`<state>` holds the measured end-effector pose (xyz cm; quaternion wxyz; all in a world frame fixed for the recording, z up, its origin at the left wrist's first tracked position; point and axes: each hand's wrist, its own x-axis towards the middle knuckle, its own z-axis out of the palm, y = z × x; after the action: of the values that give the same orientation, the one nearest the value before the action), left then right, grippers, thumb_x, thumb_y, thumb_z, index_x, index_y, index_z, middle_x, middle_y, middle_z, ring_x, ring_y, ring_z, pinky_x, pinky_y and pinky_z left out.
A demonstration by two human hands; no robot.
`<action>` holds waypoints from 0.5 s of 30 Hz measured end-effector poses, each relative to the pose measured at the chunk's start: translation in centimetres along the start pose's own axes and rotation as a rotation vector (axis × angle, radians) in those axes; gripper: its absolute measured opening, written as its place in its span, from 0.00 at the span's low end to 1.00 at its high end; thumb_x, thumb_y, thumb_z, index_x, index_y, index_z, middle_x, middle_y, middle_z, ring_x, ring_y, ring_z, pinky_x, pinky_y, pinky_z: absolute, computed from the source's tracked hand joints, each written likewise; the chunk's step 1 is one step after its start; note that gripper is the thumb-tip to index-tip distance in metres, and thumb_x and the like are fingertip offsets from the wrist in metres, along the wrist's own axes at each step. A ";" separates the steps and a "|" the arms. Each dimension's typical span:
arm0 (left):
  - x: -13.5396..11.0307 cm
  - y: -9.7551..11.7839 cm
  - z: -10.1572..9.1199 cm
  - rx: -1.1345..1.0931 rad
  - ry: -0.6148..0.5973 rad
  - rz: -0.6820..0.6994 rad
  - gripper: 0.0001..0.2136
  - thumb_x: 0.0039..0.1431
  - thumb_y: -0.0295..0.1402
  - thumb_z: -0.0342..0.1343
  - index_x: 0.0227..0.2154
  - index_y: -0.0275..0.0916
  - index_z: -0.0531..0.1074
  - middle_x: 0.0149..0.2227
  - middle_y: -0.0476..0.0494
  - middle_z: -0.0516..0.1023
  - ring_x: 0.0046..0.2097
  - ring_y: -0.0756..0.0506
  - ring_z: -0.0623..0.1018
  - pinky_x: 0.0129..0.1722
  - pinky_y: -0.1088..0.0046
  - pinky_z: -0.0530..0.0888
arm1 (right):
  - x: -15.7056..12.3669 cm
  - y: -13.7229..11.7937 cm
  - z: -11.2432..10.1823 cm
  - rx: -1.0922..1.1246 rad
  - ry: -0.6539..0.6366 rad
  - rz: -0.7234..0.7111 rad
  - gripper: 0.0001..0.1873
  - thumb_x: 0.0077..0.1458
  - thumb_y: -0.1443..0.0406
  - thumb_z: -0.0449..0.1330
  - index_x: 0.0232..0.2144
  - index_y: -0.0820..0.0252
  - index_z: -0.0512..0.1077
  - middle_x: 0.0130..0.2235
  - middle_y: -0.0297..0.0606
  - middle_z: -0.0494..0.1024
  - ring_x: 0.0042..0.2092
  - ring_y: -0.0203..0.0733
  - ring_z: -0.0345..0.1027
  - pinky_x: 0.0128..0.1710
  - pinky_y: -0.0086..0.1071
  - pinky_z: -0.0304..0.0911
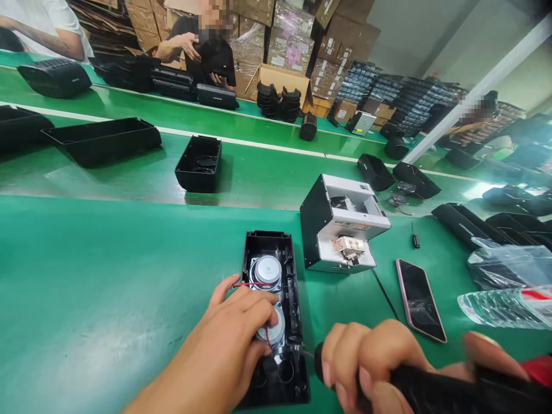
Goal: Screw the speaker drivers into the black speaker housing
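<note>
A long black speaker housing (248,244) lies open side up on the green table, with two round speaker drivers inside. The upper driver (268,270) is uncovered, and a red wire (254,283) runs across it. My left hand (237,322) reaches over the housing's left wall, its fingers and thumb gripping the lower driver (278,326) and partly hiding it. In my right hand (366,356) is a black electric screwdriver (431,388), held nearly level. Its thin bit points left to the housing's right side, beside the lower driver; exact contact is unclear.
A silver-and-black screw feeder (345,224) stands right of the housing. Farther right are a phone (420,302), a small screwdriver (415,240) and a plastic bottle (504,307). Beyond, a conveyor (259,167) carries an open black housing (198,164). People work across it.
</note>
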<state>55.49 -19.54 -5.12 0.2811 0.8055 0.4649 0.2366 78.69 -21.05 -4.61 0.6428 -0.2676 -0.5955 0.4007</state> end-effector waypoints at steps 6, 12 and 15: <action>0.1 -0.2 0.2 0.005 0.029 0.005 0.22 0.55 0.12 0.54 0.43 0.48 0.68 0.55 0.52 0.85 0.61 0.38 0.82 0.76 0.34 0.56 | 0.5 0.0 3.6 0.057 0.163 -0.028 0.31 0.78 0.66 0.61 0.72 0.33 0.57 0.32 0.23 0.69 0.24 0.34 0.66 0.25 0.33 0.68; 0.1 -0.1 0.2 0.001 0.017 0.002 0.22 0.56 0.12 0.55 0.43 0.49 0.68 0.53 0.54 0.84 0.61 0.39 0.82 0.77 0.37 0.55 | 0.5 0.1 3.7 0.048 0.150 -0.026 0.30 0.78 0.66 0.61 0.72 0.35 0.58 0.32 0.23 0.69 0.25 0.34 0.66 0.25 0.33 0.68; 0.1 -0.1 0.2 0.003 0.015 -0.003 0.22 0.56 0.12 0.54 0.43 0.49 0.68 0.54 0.55 0.84 0.61 0.40 0.82 0.78 0.38 0.54 | 0.2 0.3 3.7 0.020 0.155 -0.042 0.31 0.77 0.66 0.62 0.72 0.36 0.57 0.32 0.23 0.70 0.24 0.34 0.66 0.24 0.34 0.66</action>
<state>55.56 -19.45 -5.32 0.2769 0.8033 0.4687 0.2415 74.98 -21.20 -4.18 0.6977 -0.2790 -0.5455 0.3713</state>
